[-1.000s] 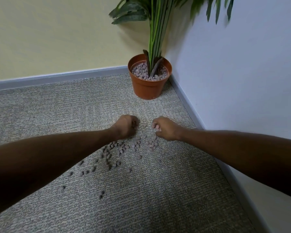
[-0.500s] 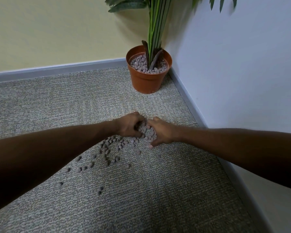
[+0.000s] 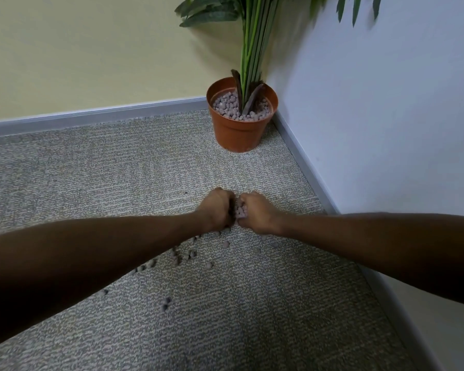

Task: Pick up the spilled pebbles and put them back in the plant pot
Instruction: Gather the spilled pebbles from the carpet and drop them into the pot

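Observation:
My left hand (image 3: pixel 217 210) and my right hand (image 3: pixel 255 213) are pressed side by side on the carpet, fingers curled, cupping a clump of greyish pebbles (image 3: pixel 240 211) between them. More spilled pebbles (image 3: pixel 181 257) lie scattered on the carpet below and left of my hands, some hidden under my left forearm. The orange plant pot (image 3: pixel 239 135) stands in the corner beyond my hands, topped with pebbles around the green stems.
Grey skirting (image 3: pixel 91 117) runs along the yellow back wall and along the white wall (image 3: pixel 373 116) on the right. Grey carpet (image 3: pixel 225 330) stretches between my arms and toward me. Plant leaves hang over the pot.
My hands have come together from apart and closed round a clump of pebbles. The patch of loose pebbles near them has thinned.

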A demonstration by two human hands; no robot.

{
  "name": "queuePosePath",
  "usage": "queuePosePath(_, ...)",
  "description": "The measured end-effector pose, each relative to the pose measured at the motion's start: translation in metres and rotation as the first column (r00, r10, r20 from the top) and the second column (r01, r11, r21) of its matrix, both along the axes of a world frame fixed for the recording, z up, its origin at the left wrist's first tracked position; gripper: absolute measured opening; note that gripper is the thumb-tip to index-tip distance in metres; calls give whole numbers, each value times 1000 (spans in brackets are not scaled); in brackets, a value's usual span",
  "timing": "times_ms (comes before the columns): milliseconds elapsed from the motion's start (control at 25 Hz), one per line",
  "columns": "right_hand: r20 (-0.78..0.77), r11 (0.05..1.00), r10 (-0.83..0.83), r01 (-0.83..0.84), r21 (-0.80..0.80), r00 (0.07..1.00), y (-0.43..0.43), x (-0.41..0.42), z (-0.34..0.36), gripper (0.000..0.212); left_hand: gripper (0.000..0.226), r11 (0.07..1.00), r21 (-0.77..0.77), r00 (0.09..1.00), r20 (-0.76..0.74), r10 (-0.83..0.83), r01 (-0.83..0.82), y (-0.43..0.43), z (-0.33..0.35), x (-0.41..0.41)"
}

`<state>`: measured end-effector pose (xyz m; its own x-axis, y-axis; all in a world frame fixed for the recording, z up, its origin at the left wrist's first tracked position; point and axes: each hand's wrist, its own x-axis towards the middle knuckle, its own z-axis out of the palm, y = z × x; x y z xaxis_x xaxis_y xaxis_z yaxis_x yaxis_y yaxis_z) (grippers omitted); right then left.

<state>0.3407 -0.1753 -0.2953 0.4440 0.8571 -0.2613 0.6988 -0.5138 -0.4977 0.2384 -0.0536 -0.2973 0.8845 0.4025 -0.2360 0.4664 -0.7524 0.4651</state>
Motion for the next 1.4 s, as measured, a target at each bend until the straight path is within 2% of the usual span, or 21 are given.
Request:
queuePosePath(80, -80, 995, -93, 95, 27, 992, 5, -2, -2, 23, 18, 997, -57, 999, 9, 53, -53, -1, 1, -1)
queuePosePath(160, -264, 972, -229, 237, 0, 937, 9, -2, -4, 15, 15, 980, -159, 992, 36, 123, -116, 2, 1, -5)
queuePosePath(280, -581, 916, -360, 395, -72, 730, 15, -2, -2, 7, 15, 898, -390, 967, 64, 246, -203, 7, 5, -17)
queuePosePath(400, -756, 888, -377, 440, -131, 536, 19, -3, 12, 7, 17, 789, -553, 935, 47, 352, -269, 5, 11, -28)
queuePosePath(480, -825, 877, -370, 453, -159, 427, 19, 0, 20, 11, 16, 663, -672, 900, -11, 437, -330, 0, 20, -31)
queuePosePath(520, -839, 875, -366, 455, -164, 402, 19, 2, 24, 12, 12, 578, -736, 878, -47, 476, -353, -2, 24, -31)
queuePosePath(600, -841, 881, -353, 448, -152, 409, 22, 6, 32, 10, 6, 408, -835, 835, -107, 540, -370, -6, 30, -30)
queuePosePath(720, -876, 897, -318, 415, -154, 362, 30, 8, 44, 8, 20, 142, -920, 747, -200, 635, -366, -8, 34, -26)
queuePosePath(800, -903, 911, -307, 367, -187, 301, 38, 6, 51, 7, 28, 46, -925, 708, -255, 659, -376, -8, 35, -23)
queuePosePath(920, -913, 930, -327, 253, -266, 243, 50, 1, 58, 6, 41, 37, -919, 730, -288, 620, -394, -4, 36, -24)
queuePosePath(1040, -888, 935, -354, 91, -343, 294, 63, 9, 70, 4, 46, 7, -904, 743, -348, 572, -428, 1, 36, -27)
queuePosePath(1120, -882, 932, -357, 56, -358, 307, 71, 23, 87, 10, 49, 66, -866, 741, -382, 551, -496, 2, 33, -27)
queuePosePath(1160, -888, 937, -348, 98, -334, 302, 73, 32, 99, 14, 50, 86, -853, 743, -395, 541, -516, 2, 31, -26)
queuePosePath(1240, -920, 917, -313, 326, -228, 236, 81, 54, 125, 25, 44, 113, -839, 742, -398, 539, -532, 3, 33, -23)
queuePosePath(1320, -971, 785, -208, 612, -96, 114, 94, 72, 145, 39, 33, 103, -837, 714, -387, 583, -537, 14, 34, -22)
queuePosePath(1400, -993, 605, -112, 795, -47, 26, 116, 82, 152, 44, 26, 88, -840, 691, -376, 617, -536, 35, 33, -21)
